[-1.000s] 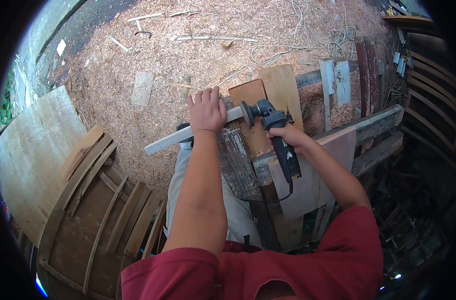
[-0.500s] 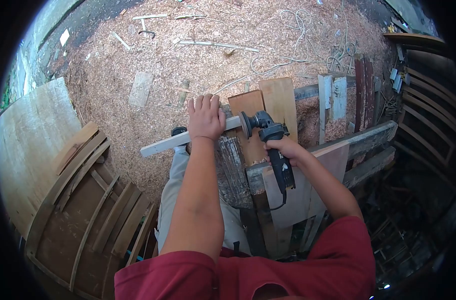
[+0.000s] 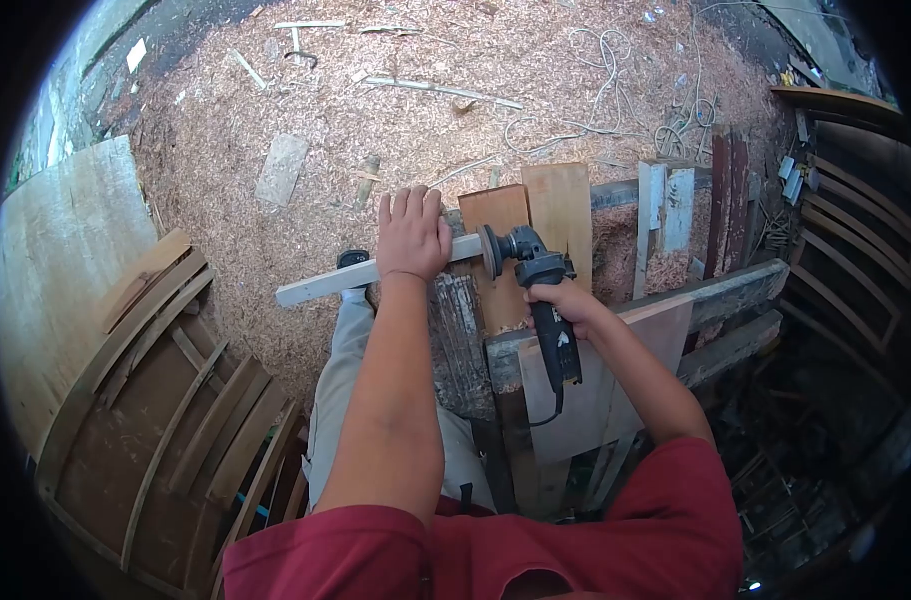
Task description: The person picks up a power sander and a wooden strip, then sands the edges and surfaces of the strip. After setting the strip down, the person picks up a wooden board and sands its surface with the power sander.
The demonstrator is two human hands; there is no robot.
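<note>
My left hand (image 3: 413, 234) lies over a pale wooden strip (image 3: 325, 285), its fingers stretched forward past the strip's far edge and the thumb beside them. The strip slants from lower left up to the grinder. My right hand (image 3: 565, 305) is wrapped round the body of a black angle grinder (image 3: 553, 340). The grinder's round disc (image 3: 491, 251) stands on edge at the strip's right end; whether it touches the wood is hard to tell. Under the grinder head lie a reddish-brown board (image 3: 495, 212) and a lighter board (image 3: 558, 210).
Wood shavings (image 3: 425, 130) cover the ground, with a loose cord (image 3: 603, 95) at the upper right. Slatted wooden frames stand at lower left (image 3: 175, 400) and far right (image 3: 860, 230). A plywood sheet (image 3: 70, 280) is at the left. Weathered beams (image 3: 735, 290) lie right of the grinder.
The view has shifted slightly. My left hand stays on the strip, and the right still holds the grinder, its body slightly farther left and lower in view.
</note>
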